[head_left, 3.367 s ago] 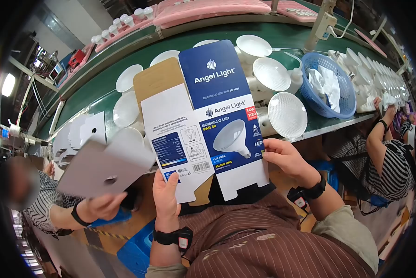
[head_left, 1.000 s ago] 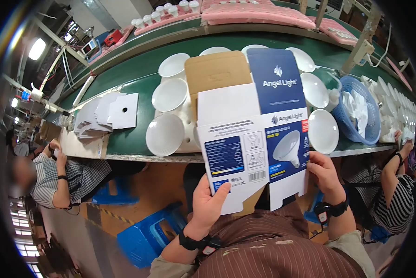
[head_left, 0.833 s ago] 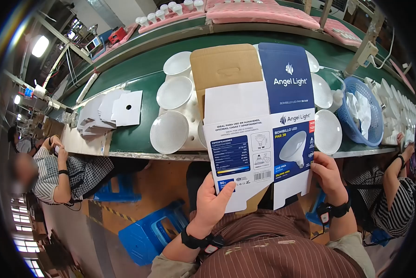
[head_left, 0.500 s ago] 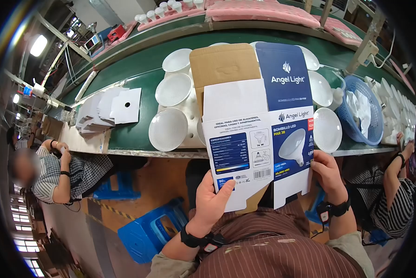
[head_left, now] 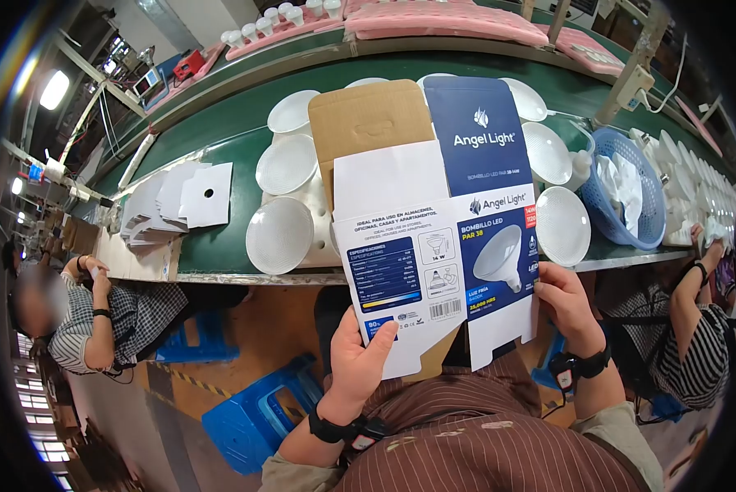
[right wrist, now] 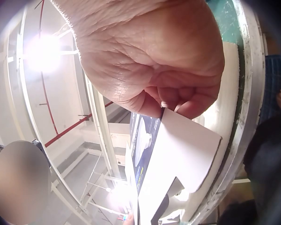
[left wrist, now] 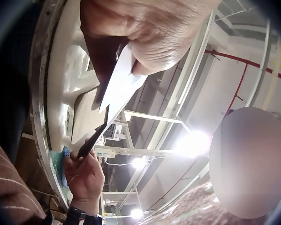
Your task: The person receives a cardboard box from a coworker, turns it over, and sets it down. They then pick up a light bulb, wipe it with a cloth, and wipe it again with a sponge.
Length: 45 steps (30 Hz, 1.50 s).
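Observation:
An unfolded Angel Light bulb box (head_left: 483, 139), blue and white with a brown cardboard flap, is held up over the lap, its printed faces toward me. My left hand (head_left: 358, 361) grips its lower left corner, thumb across the front. At the right edge, my right hand (head_left: 571, 312) pinches the cardboard between thumb and fingers. The right wrist view shows the right hand (right wrist: 154, 61) at the edge of a white flap (right wrist: 189, 145). Behind the box stand reflector bulbs with round white faces, such as one bulb (head_left: 282, 235) at left and another bulb (head_left: 562, 225) at right.
White cards (head_left: 205, 195) with a hole in the top one lie stacked on the bench at left. A blue basket (head_left: 602, 193) with white cloths stands at right. Seated people flank me. A blue stool (head_left: 249, 422) is at lower left. Small bulbs line a pink shelf behind.
Earlier, the neighbour's hand at left held a card with a hole close by; now that hand is back near the bench. Both my hands keep hold of the box; the head view has shifted.

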### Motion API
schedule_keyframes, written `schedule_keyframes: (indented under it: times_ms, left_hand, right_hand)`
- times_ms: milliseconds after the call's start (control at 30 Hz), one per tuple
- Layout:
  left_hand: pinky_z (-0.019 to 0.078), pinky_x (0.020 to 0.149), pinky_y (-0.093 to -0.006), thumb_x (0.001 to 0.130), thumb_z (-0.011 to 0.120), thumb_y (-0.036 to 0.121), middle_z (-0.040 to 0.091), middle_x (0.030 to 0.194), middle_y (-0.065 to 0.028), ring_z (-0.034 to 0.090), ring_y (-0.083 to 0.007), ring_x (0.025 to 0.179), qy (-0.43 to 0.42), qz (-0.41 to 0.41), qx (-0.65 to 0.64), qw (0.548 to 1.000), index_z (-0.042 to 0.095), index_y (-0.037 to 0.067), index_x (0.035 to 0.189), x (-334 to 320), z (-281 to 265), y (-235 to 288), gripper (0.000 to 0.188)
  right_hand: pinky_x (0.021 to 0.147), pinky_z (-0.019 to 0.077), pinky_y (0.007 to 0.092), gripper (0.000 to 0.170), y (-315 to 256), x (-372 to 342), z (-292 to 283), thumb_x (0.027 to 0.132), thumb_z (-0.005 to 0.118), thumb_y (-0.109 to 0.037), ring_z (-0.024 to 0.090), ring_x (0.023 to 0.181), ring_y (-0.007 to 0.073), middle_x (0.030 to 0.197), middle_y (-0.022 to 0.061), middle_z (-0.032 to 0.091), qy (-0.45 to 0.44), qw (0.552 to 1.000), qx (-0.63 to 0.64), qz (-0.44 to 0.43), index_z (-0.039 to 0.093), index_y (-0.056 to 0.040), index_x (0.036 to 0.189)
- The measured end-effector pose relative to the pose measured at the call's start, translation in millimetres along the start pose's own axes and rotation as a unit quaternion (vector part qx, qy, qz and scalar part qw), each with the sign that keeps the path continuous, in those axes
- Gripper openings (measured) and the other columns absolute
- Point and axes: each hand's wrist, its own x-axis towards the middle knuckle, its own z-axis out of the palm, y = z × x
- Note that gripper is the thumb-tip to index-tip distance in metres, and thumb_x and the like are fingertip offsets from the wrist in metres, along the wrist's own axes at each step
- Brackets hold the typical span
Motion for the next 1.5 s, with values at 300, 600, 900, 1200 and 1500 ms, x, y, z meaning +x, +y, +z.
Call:
schedule_keyframes:
  times_ms: [300,600,900,1200,1500]
  left_hand:
    - [0.0468,0.079,-0.0237,0.091,0.055,0.006,0.061,0.104,-0.0065,0.057,-0.0089,0.090,-0.005,0.005,0.000,1.000,0.050,-0.001,0.115,-0.6,-1.1,0.2,0.025]
    - [0.0468,0.079,-0.0236,0.090,0.054,0.005,0.061,0.103,-0.0059,0.057,-0.0085,0.090,-0.004,0.005,0.015,1.000,0.051,-0.001,0.114,-1.4,-1.8,-0.2,0.025]
    - [0.0470,0.079,-0.0241,0.090,0.055,0.004,0.061,0.103,-0.0063,0.057,-0.0092,0.090,-0.002,0.009,0.009,1.000,0.051,-0.001,0.114,-0.9,-1.6,-2.2,0.025]
    - [0.0469,0.080,-0.0242,0.090,0.055,0.004,0.061,0.103,-0.0065,0.057,-0.0092,0.090,0.004,0.000,0.004,1.000,0.051,-0.001,0.114,-0.5,-1.1,-0.2,0.025]
    - [0.0463,0.081,-0.0243,0.090,0.054,0.004,0.060,0.105,-0.0062,0.057,-0.0088,0.091,-0.003,0.004,0.004,1.000,0.049,-0.001,0.116,-1.0,-3.0,-1.0,0.027]
  right_hand:
    - [0.086,0.0440,0.0259,0.031,-2.7,-0.5,3.1,0.087,0.049,-0.004,0.057,0.093,0.0120,0.103,0.0064,0.062,-0.005,1.000,0.004,-0.002,0.055,0.0049,0.116]
    - [0.083,0.0449,0.0248,0.030,0.5,-1.4,1.4,0.087,0.050,-0.004,0.057,0.090,0.0109,0.100,0.0054,0.063,-0.003,1.000,-0.001,-0.005,0.055,0.0043,0.116]
    - [0.083,0.0450,0.0248,0.030,-1.8,-2.5,3.2,0.088,0.052,-0.007,0.057,0.090,0.0110,0.101,0.0061,0.062,-0.003,1.000,0.015,-0.006,0.055,0.0046,0.116]
    - [0.083,0.0444,0.0249,0.030,-1.7,-3.1,3.3,0.088,0.050,-0.006,0.057,0.091,0.0112,0.101,0.0062,0.062,0.002,1.000,0.005,-0.007,0.055,0.0046,0.116]
    - [0.086,0.0430,0.0250,0.032,-4.8,-4.0,6.2,0.085,0.048,-0.003,0.056,0.094,0.0114,0.104,0.0059,0.062,0.001,1.000,0.004,-0.004,0.054,0.0061,0.115]
